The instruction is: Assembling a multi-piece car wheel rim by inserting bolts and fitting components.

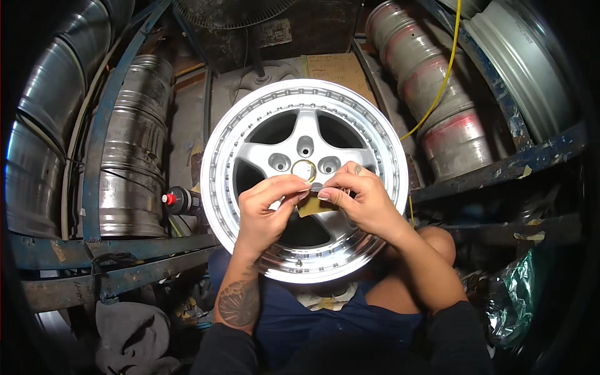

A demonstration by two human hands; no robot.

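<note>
A silver multi-piece car wheel point(306, 128) with a polished rim and small bolts around it lies face up before me. Over its hub, my left hand point(269, 206) and my right hand point(362, 197) meet with fingertips pinched. Between them is a small, thin greyish piece point(317, 187), too small to name. Just below the fingertips a yellowish-brown sheet point(315, 207) shows over the lower spoke; whether it is held or lies loose, I cannot tell. A gold-coloured ring point(295, 164) edges the wheel's center, just above my fingers.
Bare metal rim barrels point(134, 150) are stacked on the left rack, more barrels point(434, 94) on the right. A dark bottle with a red cap point(182, 200) stands left of the wheel. A yellow hose point(445, 81) hangs at right. A fan point(234, 9) is at the back.
</note>
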